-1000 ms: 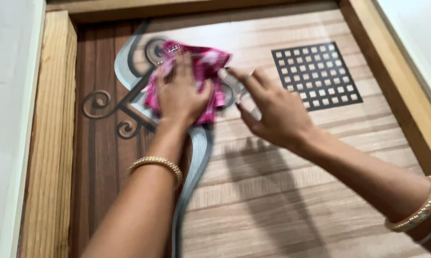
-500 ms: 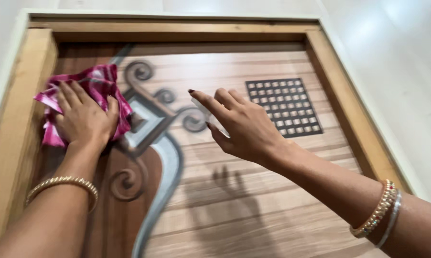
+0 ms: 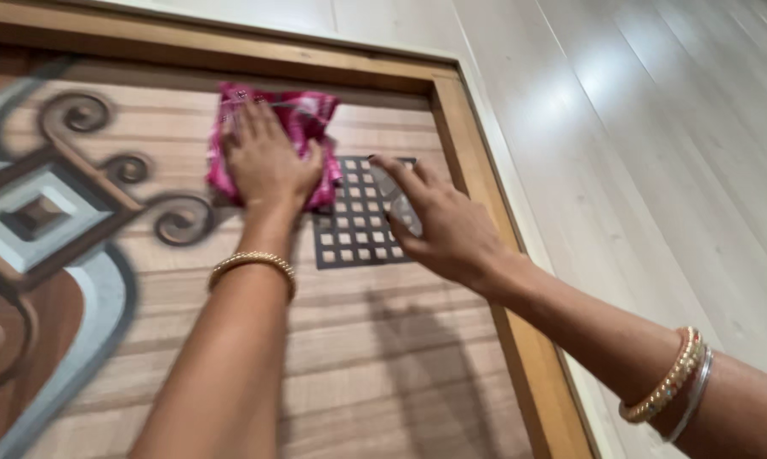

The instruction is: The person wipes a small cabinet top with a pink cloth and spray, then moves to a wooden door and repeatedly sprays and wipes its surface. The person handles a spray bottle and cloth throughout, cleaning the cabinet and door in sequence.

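Observation:
My left hand (image 3: 264, 161) presses a pink-and-white patterned cloth (image 3: 311, 115) flat against a wooden door (image 3: 383, 340), near its top right corner, with the fingers spread over the cloth. The cloth's lower edge overlaps a dark square grid panel (image 3: 354, 234) on the door. Just to the right, my right hand (image 3: 447, 229) hovers in front of the grid. It grips a small clear bottle (image 3: 394, 194) between thumb and fingers, and the hand hides most of the bottle. Both wrists wear bangles.
A light wooden door frame (image 3: 477, 187) runs along the top and right side of the door. Dark scroll ornaments (image 3: 77, 115) and a raised square motif (image 3: 35, 212) decorate the door's left part. A pale wall (image 3: 656, 170) lies to the right of the frame.
My left hand has swept the cloth from the door's left edge across to the upper right, beside the grid panel. The view has swung right. My right hand stays near the grid.

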